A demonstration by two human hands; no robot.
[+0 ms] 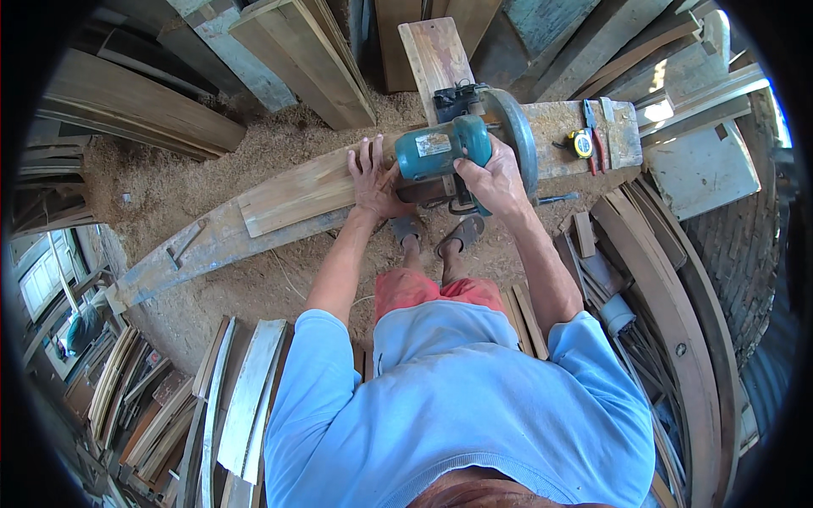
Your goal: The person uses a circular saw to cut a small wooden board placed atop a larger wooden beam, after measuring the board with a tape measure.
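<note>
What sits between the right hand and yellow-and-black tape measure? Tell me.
In the head view, between right hand and tape measure lie the curved guard of the teal power saw, then a strip of wooden plank.

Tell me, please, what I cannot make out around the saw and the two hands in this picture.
- Head view: the saw's blade, hidden by the round guard.
- Head view: the right hand's curled fingers, mostly hidden by the saw.
- Head view: the left hand's palm, hidden under its back.
- Head view: the tape measure's markings, too small.
</note>
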